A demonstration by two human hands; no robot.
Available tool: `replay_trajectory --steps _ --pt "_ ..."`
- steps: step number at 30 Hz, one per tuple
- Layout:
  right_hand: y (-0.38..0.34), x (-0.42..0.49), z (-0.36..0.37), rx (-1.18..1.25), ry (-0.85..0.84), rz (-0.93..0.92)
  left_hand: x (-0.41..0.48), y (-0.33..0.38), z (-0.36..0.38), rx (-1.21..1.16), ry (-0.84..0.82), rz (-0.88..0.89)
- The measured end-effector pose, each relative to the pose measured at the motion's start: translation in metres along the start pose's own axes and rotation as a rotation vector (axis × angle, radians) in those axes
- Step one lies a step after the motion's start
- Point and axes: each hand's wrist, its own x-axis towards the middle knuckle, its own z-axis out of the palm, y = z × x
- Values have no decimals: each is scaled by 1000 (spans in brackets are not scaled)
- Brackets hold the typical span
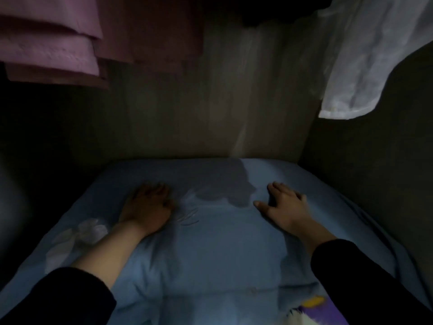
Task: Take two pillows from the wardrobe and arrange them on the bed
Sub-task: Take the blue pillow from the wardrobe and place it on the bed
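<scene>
A light blue pillow (218,245) lies flat inside the dim wardrobe and fills its floor. My left hand (147,207) rests palm down on the pillow's left part, fingers curled toward the back. My right hand (284,205) lies palm down on its right part with the fingers spread. Neither hand has a visible hold on the fabric. Under the pillow's near edge shows a second blue layer (210,306) with a purple and yellow print (323,306) at the lower right; whether that is another pillow I cannot tell.
Purple clothes (51,43) hang at the upper left and a white garment (365,57) at the upper right. The wooden back wall (210,102) stands just behind the pillow. A dark side wall (375,160) closes the right. A white patch (77,235) shows on the pillow's left.
</scene>
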Motion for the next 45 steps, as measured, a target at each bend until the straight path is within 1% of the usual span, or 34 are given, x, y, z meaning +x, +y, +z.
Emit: replay_trajectory --steps 3,6,8,10,11,12,13,14,15,17,20,21,22,23,25,26,28,31,34,35,37,39,41,43,45 --pt "-6 5 10 -78 90 -46 -4 9 2 23 66 15" --pt "-14 1 18 -111 131 -49 -18 17 3 -81 184 -42" --pt "-16 -3 13 -37 157 -45 -23 18 2 -127 203 -41" --pt "-9 -10 4 186 163 -46 -27 14 2 -151 172 6" --pt "-3 -16 -1 318 116 -49 -31 10 1 -182 127 29" --pt "2 -24 -5 413 12 -56 -36 6 1 -221 73 50" --pt "6 -35 -6 426 -91 -74 -41 2 2 -253 30 70" --pt "10 -44 -3 367 -153 -110 -47 -1 4 -260 15 98" --pt "13 -51 2 255 -153 -157 -51 -4 7 -243 22 125" --pt "15 -57 14 86 -58 -243 -53 -3 14 -161 72 169" --pt "0 -59 29 33 157 -360 -50 11 20 -50 154 210" --pt "-8 -58 32 22 205 -391 -52 18 21 -37 183 202" --pt "-15 -58 34 8 220 -388 -54 23 22 -35 216 180" --pt "-21 -59 32 4 217 -344 -58 26 24 -45 255 150" --pt "-24 -63 19 75 272 -258 -68 27 21 -122 336 99" --pt "-24 -66 9 125 314 -249 -73 26 13 -199 393 91" --pt "-27 -79 -16 176 349 -270 -83 23 -7 -338 504 117" --pt "-37 -106 -45 231 391 -316 -98 23 -37 -459 635 179" --pt "-45 -140 -56 290 434 -374 -115 14 -48 -546 753 201" --pt "-47 -151 -54 301 414 -392 -120 8 -46 -553 754 222" --pt "-49 -168 -41 263 330 -401 -130 -1 -36 -502 674 276" --pt "-52 -181 -20 175 246 -380 -136 -4 -22 -427 577 321" --pt "-54 -186 -7 131 226 -337 -138 -2 -16 -378 530 351" --pt "-58 -184 -7 130 210 -306 -136 0 -19 -304 518 349" --pt "-63 -182 -21 143 167 -255 -137 1 -31 -282 504 287"
